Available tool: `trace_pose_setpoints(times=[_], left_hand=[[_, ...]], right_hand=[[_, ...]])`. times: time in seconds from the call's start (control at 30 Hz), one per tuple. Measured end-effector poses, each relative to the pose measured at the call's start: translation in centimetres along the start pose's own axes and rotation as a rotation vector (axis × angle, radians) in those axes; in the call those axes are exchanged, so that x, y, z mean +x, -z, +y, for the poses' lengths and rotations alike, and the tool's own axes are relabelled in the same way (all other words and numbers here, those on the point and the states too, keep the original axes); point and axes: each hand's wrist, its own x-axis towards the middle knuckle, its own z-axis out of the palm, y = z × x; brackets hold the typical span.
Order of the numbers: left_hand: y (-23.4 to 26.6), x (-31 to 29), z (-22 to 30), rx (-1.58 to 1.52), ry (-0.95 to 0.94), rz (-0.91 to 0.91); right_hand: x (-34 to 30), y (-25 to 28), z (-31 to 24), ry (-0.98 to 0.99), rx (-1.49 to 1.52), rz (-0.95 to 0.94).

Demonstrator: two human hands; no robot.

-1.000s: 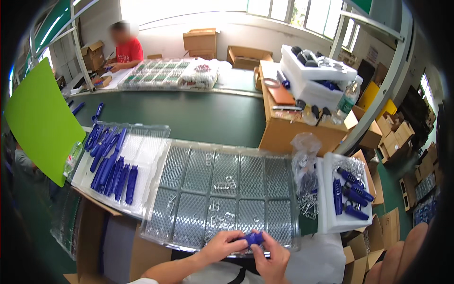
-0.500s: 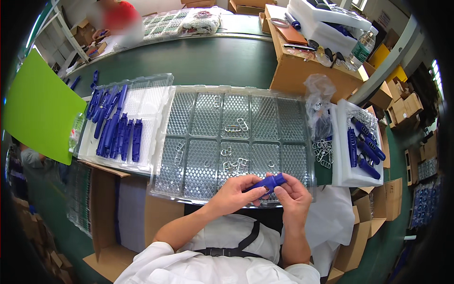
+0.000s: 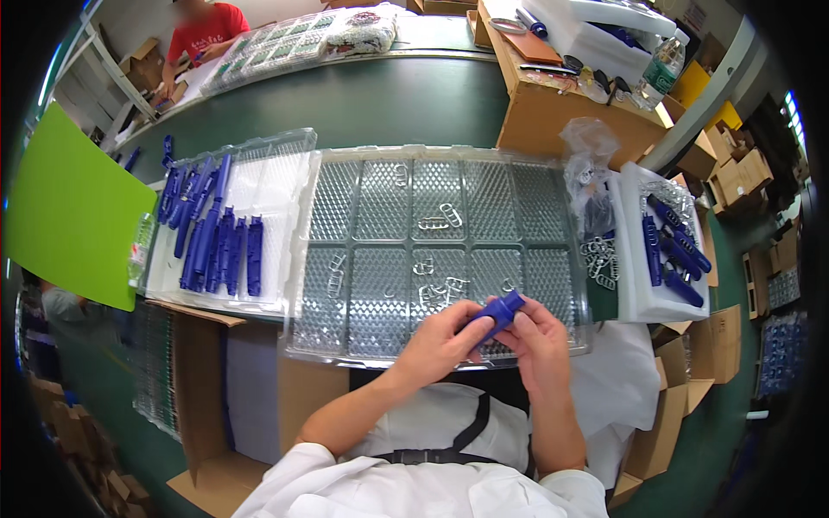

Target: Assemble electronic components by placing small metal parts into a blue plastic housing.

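A dark blue tubular plastic housing (image 3: pixel 500 312) is held between both my hands above the near edge of a clear plastic tray (image 3: pixel 380 332). My left hand (image 3: pixel 439 344) grips its lower left part, thumb laid along it. The fingers of my right hand (image 3: pixel 539 335) close around its upper right end. My fingers cover parts of the housing. Small chrome-coloured metal frames (image 3: pixel 442 291) lie loose in several tray compartments, the densest cluster just beyond my left hand.
Left of the tray, a white tray (image 3: pixel 272 274) carries several blue housings (image 3: pixel 205 233). On the right, a white foam box (image 3: pixel 635 289) holds assembled blue pieces, beside a plastic bag (image 3: pixel 587 164). A bottle (image 3: pixel 663 69) stands on the wooden cabinet (image 3: pixel 548 121). Across the table sits a person in red (image 3: pixel 207 34).
The view has shifted slightly. My hands have turned the blue housing to a steeper slant, and my left thumb has moved along it. The person across the table has changed posture.
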Motion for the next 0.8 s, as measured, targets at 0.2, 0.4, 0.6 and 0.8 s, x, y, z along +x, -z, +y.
trace_pose_setpoints(times=[0.2, 0.4, 0.6, 0.8], left_hand=[[2.4, -2.1, 0.5, -0.138, 0.017, 0.037], [8.4, -6.4, -0.8, -0.622, 0.019, 0.187], [9.6, -8.2, -0.8, -0.877, 0.054, 0.110], [9.3, -9.6, -2.0, -0.938, 0.037, 0.114]], right_hand=[[0.7, 0.3, -1.0, 0.111, -0.057, 0.057], [7.7, 7.5, -13.1, 0.764, -0.892, 0.492], [10.6, 14.9, -21.3, 0.855, -2.099, 0.849], [6.8, -1.2, -8.0, 0.839, -1.560, -0.133]])
